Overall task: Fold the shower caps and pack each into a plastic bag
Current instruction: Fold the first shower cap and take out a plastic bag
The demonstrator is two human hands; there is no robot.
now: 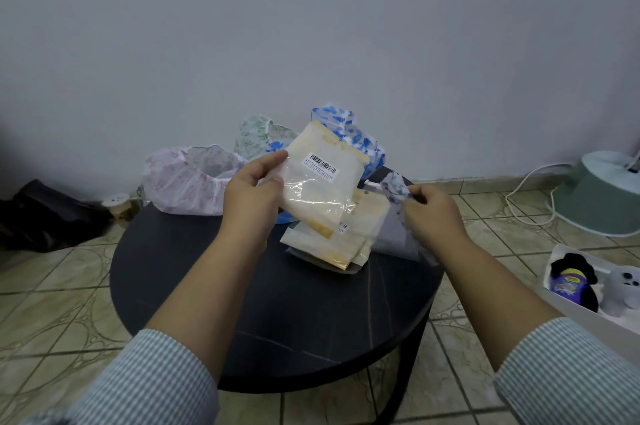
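My left hand (251, 190) holds up a clear plastic bag (323, 182) with a barcode label and a pale yellow folded cap inside, above the round dark table (242, 303). My right hand (433, 213) pinches a grey-blue patterned shower cap (394, 187) just right of that bag. Beneath the raised bag lies a small stack of packed bags (349, 237) with yellow contents. At the table's far edge sit loose caps: a pink-patterned shower cap (187, 182), a green-patterned shower cap (256, 133) and a blue-flowered shower cap (360, 137).
A white box (595, 310) with a small bottle and a soft toy stands on the tiled floor at right. A pale green round base with a white cable (609, 192) is at far right. Dark fabric (41, 216) lies on the floor at left, against the wall.
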